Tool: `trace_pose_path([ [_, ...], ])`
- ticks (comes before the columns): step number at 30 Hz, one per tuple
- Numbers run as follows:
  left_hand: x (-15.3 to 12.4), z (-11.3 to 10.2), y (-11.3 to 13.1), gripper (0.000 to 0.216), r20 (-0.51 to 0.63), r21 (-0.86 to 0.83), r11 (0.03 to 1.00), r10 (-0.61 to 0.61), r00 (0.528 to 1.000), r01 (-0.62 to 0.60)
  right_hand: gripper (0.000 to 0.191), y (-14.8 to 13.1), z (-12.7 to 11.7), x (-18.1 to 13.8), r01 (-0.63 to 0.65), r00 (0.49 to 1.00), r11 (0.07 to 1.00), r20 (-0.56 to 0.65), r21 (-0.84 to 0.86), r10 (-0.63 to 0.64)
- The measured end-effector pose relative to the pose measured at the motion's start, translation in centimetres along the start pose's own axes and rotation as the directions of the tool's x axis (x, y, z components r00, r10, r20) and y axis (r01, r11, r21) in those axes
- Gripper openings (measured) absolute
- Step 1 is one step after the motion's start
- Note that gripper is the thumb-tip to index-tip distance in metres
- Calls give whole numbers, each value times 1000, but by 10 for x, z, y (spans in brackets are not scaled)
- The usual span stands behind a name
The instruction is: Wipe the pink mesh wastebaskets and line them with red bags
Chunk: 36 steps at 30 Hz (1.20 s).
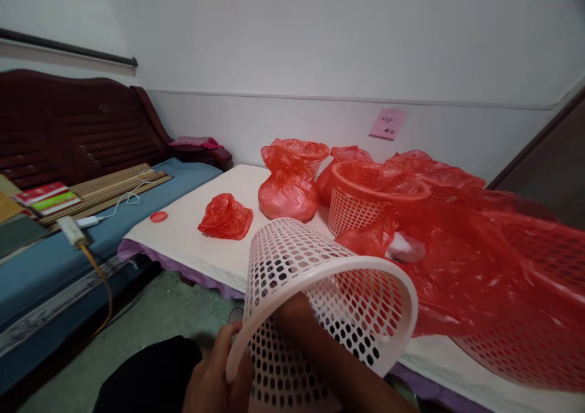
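I hold a white perforated plastic basket point(292, 254) tipped on its side in front of me, its opening facing right and down. My left hand point(217, 373) is closed on the basket's rim at the lower left. My right forearm reaches into the opening, and my right hand point(297, 312) is deep inside the basket with its fingers hidden. Just beyond the basket, a large loose red plastic bag point(479, 261) lies spread over the white table top point(201, 248).
On the table are a crumpled red bag point(225, 216), a tied full red bag point(287, 194), a basket lined with red plastic point(365, 197) and a small red cap point(158, 216). At left is a blue bed point(46, 267) with books and a cable. A pink note point(387, 123) hangs on the wall.
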<state>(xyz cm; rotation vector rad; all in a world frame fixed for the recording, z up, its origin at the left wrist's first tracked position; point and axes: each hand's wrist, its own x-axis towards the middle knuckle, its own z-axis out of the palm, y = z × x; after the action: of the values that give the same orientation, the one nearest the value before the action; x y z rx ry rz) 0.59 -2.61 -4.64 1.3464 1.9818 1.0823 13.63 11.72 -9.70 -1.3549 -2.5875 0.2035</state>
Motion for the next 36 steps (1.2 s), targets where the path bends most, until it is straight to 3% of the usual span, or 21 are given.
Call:
trace_pose_path([
  [3,6,-9,4,41,7,5,1000,5,1000,-5,26,-6,-8,-19,26,997,997,73,-79,-20],
  [8,14,-19,8,36,32,55,995,77,996,-79,19,7,-32,-25,0,992,973,126,-230,30],
  [10,18,-20,10,36,40,92,994,56,998,-60,19,6,-40,-31,5,990,970,141,-242,30],
  [13,26,-25,11,39,48,126,991,32,998,-38,11,-6,-44,-56,95,987,979,145,-180,-69],
  [16,37,-33,11,40,8,122,992,37,999,-37,9,-14,-39,-90,256,967,953,35,-160,-254],
  [20,50,-40,14,41,-15,120,991,59,998,-56,10,-6,-33,-121,346,879,891,-231,-292,-417],
  [24,59,-42,25,45,14,63,993,99,995,-100,8,2,-36,-127,301,838,887,-346,-350,-421],
  [27,64,-45,36,38,38,50,997,57,998,-59,19,1,-34,-123,278,849,886,-336,-370,-407],
  [31,61,-45,40,43,19,-39,999,-11,1000,12,12,-9,-30,-114,303,815,891,-392,-339,-427],
  [33,54,-37,33,50,1,-127,992,-25,1000,25,10,-18,-32,-109,300,801,903,-434,-306,-413],
  [36,35,-14,17,58,27,-316,948,-40,999,47,6,-37,-36,-96,256,824,946,-466,-201,-322],
])
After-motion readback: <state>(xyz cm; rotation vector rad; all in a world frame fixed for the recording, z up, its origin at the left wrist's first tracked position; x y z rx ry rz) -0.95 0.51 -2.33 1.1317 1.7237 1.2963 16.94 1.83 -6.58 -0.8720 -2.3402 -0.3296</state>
